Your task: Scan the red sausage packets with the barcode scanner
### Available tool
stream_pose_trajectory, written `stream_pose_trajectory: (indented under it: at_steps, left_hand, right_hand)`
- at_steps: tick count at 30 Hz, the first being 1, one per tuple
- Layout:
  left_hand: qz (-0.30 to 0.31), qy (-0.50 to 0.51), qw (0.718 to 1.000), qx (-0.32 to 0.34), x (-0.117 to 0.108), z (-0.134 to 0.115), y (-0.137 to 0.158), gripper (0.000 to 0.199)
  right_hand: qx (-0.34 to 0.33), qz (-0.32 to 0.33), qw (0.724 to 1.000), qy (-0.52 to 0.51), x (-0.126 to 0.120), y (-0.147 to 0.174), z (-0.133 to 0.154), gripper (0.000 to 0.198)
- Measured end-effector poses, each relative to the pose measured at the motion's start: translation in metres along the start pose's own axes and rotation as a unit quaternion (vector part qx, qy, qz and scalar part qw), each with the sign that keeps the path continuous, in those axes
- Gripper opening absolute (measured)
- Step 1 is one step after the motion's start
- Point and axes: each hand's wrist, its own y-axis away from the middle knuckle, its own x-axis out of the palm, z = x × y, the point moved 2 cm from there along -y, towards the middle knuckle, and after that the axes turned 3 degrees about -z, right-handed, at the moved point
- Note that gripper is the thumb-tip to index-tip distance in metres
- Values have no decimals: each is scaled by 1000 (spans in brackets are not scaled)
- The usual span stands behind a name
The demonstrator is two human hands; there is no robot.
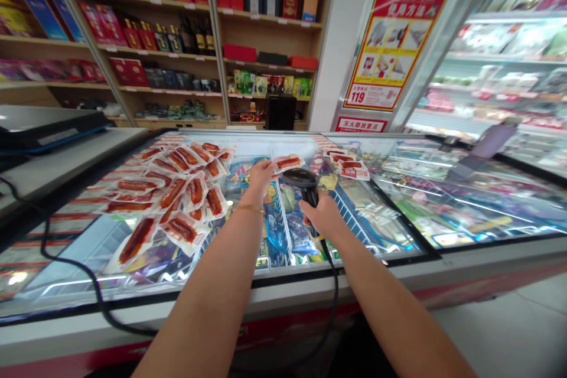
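Note:
Pinched by its left end, a vacuum-packed sausage (289, 162) is in my left hand (262, 179) above the glass lid of the chest freezer. My right hand (322, 212) wraps round the grip of a black barcode scanner (303, 179), whose head lies just below and right of that pack. A black cable runs from the scanner down over the freezer's front edge. To the left, many similar sausage packs (173, 191) lie in a loose pile on the glass. A smaller stack of packs (352, 166) rests on the glass to the right.
Under the glass lid (88, 254) sit wire baskets of frozen goods. A counter with a flat black device (48, 130) stands at left, its cable (84, 269) crossing the glass. A purple bottle (494, 137) stands at right. Stocked shelves (177, 53) line the back.

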Motion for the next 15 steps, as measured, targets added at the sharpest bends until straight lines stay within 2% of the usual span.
stream_pose_trajectory:
  at_steps: [5, 8, 11, 15]
  left_hand:
    - [-9, 7, 1000, -7, 2, -4, 7, 1]
    - [-8, 11, 1000, -24, 12, -6, 13, 3]
    - [-2, 10, 999, -45, 37, -5, 19, 4]
    - [14, 1, 998, -62, 95, 0, 24, 8]
  right_hand:
    - [15, 3, 999, -45, -1, -5, -6, 12]
    - [34, -4, 995, -97, -14, -13, -15, 11]
    - [41, -37, 991, -120, -46, -24, -25, 12]
    - [40, -119, 987, -104, -107, -40, -47, 14]
